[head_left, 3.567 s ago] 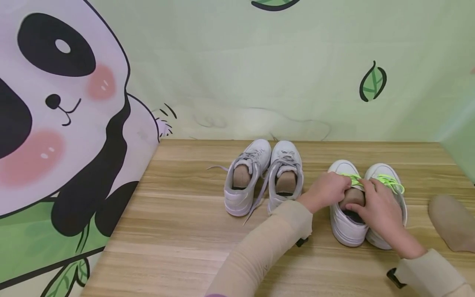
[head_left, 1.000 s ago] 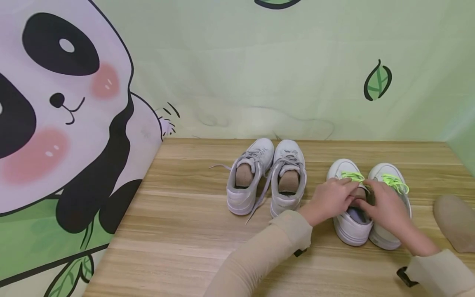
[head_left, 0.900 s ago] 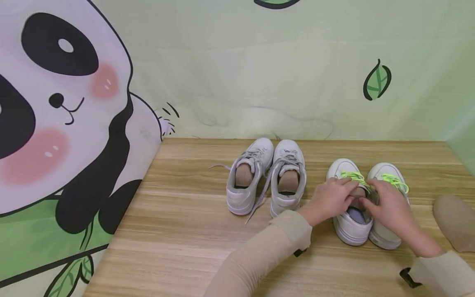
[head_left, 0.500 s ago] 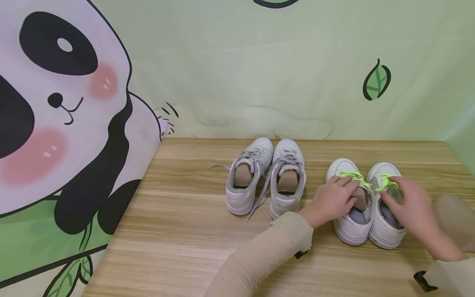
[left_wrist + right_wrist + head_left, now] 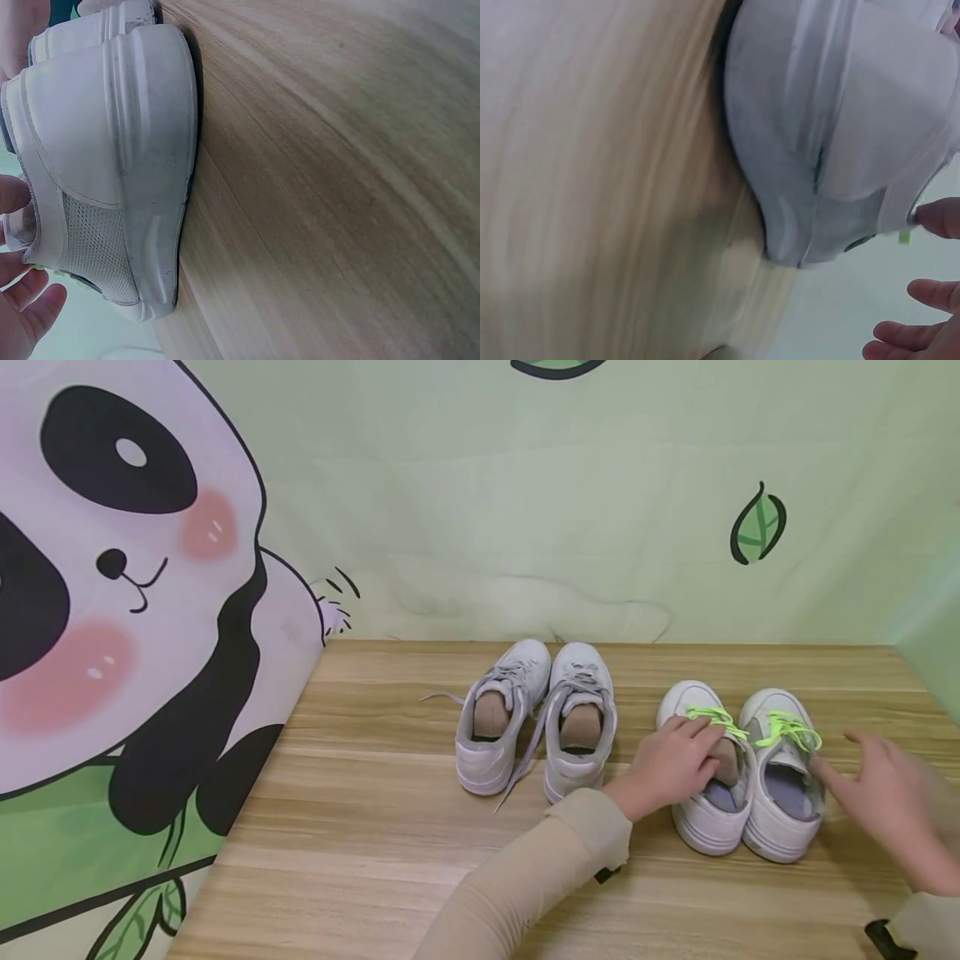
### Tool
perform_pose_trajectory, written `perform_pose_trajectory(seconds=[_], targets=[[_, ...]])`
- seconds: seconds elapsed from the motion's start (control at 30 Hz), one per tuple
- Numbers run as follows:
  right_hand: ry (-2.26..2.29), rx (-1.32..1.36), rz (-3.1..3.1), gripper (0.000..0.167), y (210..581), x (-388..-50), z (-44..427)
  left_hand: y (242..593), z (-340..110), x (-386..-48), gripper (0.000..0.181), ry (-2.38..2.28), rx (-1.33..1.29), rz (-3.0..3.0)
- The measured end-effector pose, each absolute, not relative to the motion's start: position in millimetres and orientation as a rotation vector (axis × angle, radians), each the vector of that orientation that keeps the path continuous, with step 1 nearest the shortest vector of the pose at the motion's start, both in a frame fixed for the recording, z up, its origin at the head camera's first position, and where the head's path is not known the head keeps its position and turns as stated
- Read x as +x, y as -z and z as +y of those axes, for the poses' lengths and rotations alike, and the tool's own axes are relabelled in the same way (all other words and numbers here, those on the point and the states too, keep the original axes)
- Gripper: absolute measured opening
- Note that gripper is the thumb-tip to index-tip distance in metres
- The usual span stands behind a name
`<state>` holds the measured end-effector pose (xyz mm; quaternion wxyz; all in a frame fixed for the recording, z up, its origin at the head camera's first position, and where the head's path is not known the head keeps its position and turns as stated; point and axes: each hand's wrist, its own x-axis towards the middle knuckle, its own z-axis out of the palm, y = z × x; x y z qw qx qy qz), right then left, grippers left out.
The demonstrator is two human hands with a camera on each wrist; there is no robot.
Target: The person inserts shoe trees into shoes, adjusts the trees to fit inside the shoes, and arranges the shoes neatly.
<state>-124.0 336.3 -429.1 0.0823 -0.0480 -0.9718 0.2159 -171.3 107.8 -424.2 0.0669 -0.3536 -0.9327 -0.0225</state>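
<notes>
White sneakers with neon-green laces stand side by side on the wooden surface: a left sneaker and a right sneaker. My left hand grips the left sneaker at its tongue and opening, thumb by the brown insert inside. In the left wrist view, the tongue edge lies between thumb and fingers. My right hand is just right of the right sneaker, fingers spread and holding nothing; its thumb is at that sneaker's collar. The right sneaker shows a bare grey insole. Another brown insert lies mostly hidden behind this hand.
Left of these stands another white pair with grey laces: one sneaker and its mate, both with brown inserts and loose lace ends. A pale green wall with a panda print closes off the wooden surface at the back.
My right hand has left the left sneaker's opening, passed over the right sneaker and moved right toward the loose brown insert. My left hand has stayed at the left sneaker.
</notes>
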Motion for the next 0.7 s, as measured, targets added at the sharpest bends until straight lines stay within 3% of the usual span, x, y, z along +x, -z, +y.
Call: perform_pose_trajectory(seconds=[0.37, 0.7], targets=[[-0.587, -0.219, -2.891, 0.065, 432.9, -117.4, 350.7, 426.8, 109.3, -170.9, 0.043, 0.088, -1.07, -2.81], [-0.623, -0.511, -2.901, 0.068, 431.0, -110.9, 357.7, 427.9, 110.4, -171.3, 0.043, 0.079, -1.047, -2.813]])
